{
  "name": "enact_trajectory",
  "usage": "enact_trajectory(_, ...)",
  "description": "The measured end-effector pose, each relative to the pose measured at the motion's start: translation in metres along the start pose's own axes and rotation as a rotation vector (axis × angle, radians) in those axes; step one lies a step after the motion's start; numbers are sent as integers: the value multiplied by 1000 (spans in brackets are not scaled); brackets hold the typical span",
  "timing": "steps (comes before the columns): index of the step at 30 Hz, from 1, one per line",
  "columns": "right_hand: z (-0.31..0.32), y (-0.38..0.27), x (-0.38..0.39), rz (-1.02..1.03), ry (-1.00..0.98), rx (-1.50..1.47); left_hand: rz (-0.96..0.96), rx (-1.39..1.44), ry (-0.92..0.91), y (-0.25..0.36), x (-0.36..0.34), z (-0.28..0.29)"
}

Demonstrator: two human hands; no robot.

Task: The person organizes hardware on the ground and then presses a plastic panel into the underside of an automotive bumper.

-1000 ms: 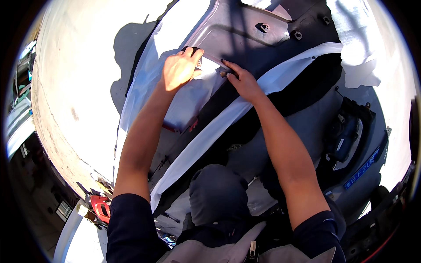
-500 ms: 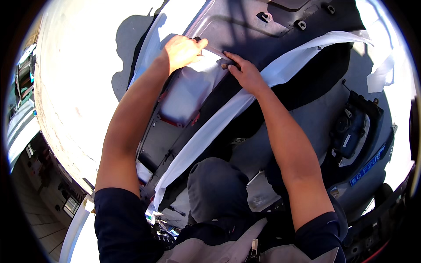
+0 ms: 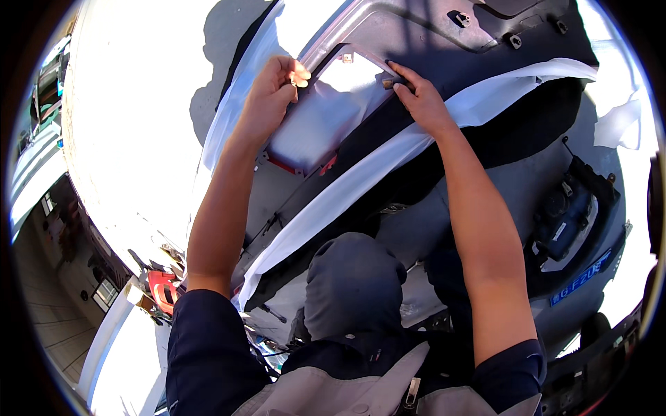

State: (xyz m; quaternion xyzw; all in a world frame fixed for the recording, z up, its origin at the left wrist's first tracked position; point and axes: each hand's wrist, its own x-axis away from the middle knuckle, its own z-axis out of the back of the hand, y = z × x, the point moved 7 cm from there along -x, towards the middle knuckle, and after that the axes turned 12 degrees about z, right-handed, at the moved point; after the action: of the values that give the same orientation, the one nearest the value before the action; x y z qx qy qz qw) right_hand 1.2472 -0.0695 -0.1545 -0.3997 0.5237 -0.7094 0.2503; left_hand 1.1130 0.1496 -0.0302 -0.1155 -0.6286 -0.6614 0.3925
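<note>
My left hand (image 3: 270, 97) has curled fingers at the upper left edge of a shiny rectangular panel (image 3: 322, 121); what they pinch is too small to make out. My right hand (image 3: 427, 104) grips that panel's upper right edge, thumb beside a small brownish piece (image 3: 388, 83). The panel lies against a large dark moulded part (image 3: 444, 66) with small brackets on it. A long white sheet (image 3: 340, 194) runs diagonally below my hands. Small red parts (image 3: 328, 165) show at the panel's lower end.
A black lamp-like assembly (image 3: 562, 215) lies on the ground at right, with a blue plate (image 3: 579, 277) beside it. A red object (image 3: 163, 291) sits at lower left. White material (image 3: 617, 125) lies at the far right; a dark opening shows at far left.
My left hand has come down from the panel's top edge, uncovering its upper corner and a small fitting there. My right hand stays at the right edge. The whole view has shifted slightly.
</note>
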Motion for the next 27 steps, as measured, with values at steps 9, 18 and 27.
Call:
enact_trajectory(9,-5,-8,-4,-5,-24,-123,317,223,-12,-172,114,26)
enact_trajectory(18,-43,-92,58,456,223,557,196,187,45,-197,115,26)
enact_trajectory(27,-76,-66,87,476,166,877,59,-127,139,-181,107,31)
